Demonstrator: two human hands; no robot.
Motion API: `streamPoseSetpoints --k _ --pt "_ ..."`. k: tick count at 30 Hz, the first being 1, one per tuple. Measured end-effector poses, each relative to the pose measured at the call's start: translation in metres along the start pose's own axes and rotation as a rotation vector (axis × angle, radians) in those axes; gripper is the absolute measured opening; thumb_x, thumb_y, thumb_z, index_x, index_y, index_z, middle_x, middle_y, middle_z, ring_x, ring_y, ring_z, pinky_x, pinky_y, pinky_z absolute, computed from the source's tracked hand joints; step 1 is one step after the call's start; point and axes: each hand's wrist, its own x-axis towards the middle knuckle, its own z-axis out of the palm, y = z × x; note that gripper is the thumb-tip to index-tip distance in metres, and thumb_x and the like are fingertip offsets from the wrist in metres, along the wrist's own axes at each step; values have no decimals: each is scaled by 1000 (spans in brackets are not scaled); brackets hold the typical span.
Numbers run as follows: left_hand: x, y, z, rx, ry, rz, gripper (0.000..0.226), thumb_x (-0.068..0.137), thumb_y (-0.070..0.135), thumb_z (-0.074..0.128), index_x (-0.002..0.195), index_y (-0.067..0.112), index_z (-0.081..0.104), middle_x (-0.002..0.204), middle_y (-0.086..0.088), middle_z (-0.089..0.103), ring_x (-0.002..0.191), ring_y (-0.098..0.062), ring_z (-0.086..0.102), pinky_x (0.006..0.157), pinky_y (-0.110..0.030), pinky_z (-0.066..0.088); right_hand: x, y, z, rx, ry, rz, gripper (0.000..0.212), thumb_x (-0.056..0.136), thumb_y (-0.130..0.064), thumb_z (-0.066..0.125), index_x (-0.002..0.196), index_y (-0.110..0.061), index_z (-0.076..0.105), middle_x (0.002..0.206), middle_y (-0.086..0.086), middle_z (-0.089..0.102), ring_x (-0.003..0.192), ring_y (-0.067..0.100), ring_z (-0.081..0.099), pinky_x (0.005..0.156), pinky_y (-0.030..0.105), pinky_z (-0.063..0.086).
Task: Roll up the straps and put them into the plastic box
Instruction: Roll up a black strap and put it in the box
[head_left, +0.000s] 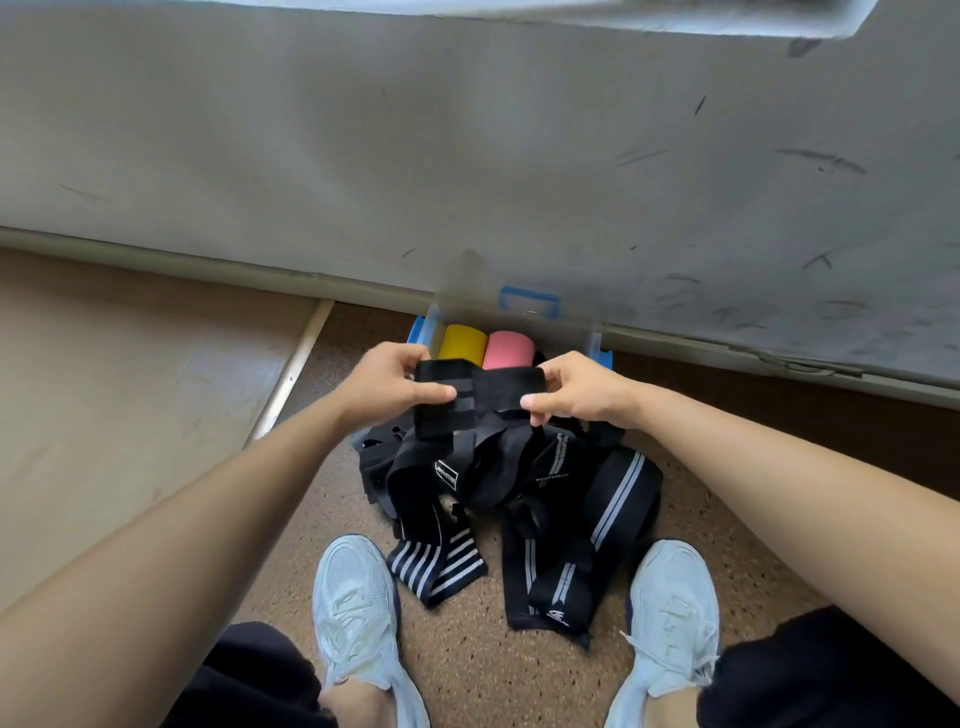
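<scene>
A black strap (480, 397) is stretched between my two hands above the floor. My left hand (387, 387) pinches its left end, thumb on top. My right hand (582, 392) pinches its right end. Its tail hangs down into a tangled pile of black straps with grey stripes (519, 499) on the floor between my feet. Behind the hands stands a clear plastic box (592, 345) with blue clips, its lid leaning open against the wall. Inside it lie a yellow roll (462, 343) and a pink roll (506, 348).
A scuffed white wall (467, 156) rises right behind the box. My two white shoes (358, 613) flank the strap pile on the speckled brown floor. A pale raised floor section (130, 389) lies to the left.
</scene>
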Motion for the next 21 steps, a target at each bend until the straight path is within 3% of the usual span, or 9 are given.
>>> streamPoseSetpoints --k 2,5,9,12,17,21 --pt "-2 -3 -13 19 117 -21 40 70 29 88 74 0 60 75 -14 69 72 -21 64 70 -41 53 3 6 4 38 91 -13 16 94 -8 72 92 8 72 82 16 76 67 12 66 61 14 49" --pt "-6 -10 -27 90 316 -49 35 75 22 87 68 5 57 64 -2 58 62 -16 51 61 -31 38 10 25 22 -189 142 -25 1 87 -12 76 87 -11 76 85 5 78 77 15 72 80 33 60" --pt "-12 -26 -32 179 400 -57 34 78 30 85 73 8 60 70 -7 65 65 -22 57 61 -37 47 8 52 56 -812 -28 -179 34 89 -33 73 121 -23 67 123 -2 68 115 20 61 99 39 47" --pt "-12 -37 -27 161 410 -57 36 80 34 84 72 11 58 68 -4 62 64 -19 55 62 -36 45 -2 81 64 -1217 -127 -177 50 94 -38 67 140 -24 54 143 1 55 124 25 56 101 41 38" --pt "-6 -52 -13 125 365 -96 38 79 40 84 68 18 55 66 1 62 65 -18 56 63 -35 43 -26 108 53 -1184 -159 10 64 98 -36 62 155 -30 35 130 0 63 120 25 60 96 40 40" --pt "-5 -55 1 126 342 -110 39 80 40 84 69 16 56 67 0 62 67 -17 55 62 -34 39 -34 114 48 -1140 -101 -96 52 94 -49 64 142 -30 52 122 -5 65 114 21 62 90 38 44"
